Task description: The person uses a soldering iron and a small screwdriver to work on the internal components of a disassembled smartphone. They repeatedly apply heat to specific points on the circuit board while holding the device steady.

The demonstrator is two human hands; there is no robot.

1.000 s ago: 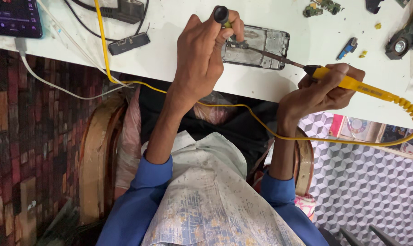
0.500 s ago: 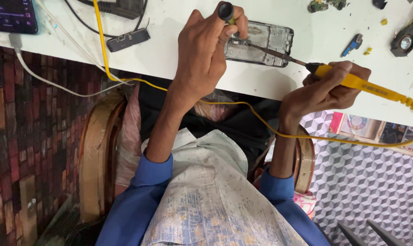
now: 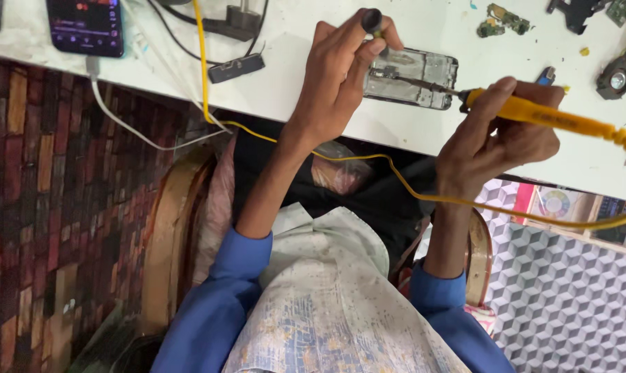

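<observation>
- The left hand [image 3: 337, 76] is pinching a small dark-capped tool [image 3: 373, 22] between thumb and fingers, its cap sticking up above the fingertips; what the lower end is doing is hidden behind the fingers.
- The right hand [image 3: 496, 135] is gripping a yellow soldering iron [image 3: 534, 114] like a pen, fingers closed round its barrel, with the metal tip [image 3: 430, 84] reaching out toward the left hand.
- An opened phone [image 3: 413, 77], its back off and its insides showing, is lying flat on the white counter [image 3: 313, 90] just beyond the left hand's fingers and to the left of the right hand; the iron's tip is lying over it.
- The iron's yellow cord [image 3: 368, 157] is trailing from below the right hand, under the left wrist and up across the counter.
- Well to the left of the left hand, a lit smartphone [image 3: 86, 26] is lying with a white cable [image 3: 119, 114] plugged in.
- Beyond the right hand, small circuit board pieces [image 3: 501, 19] are lying scattered.
</observation>
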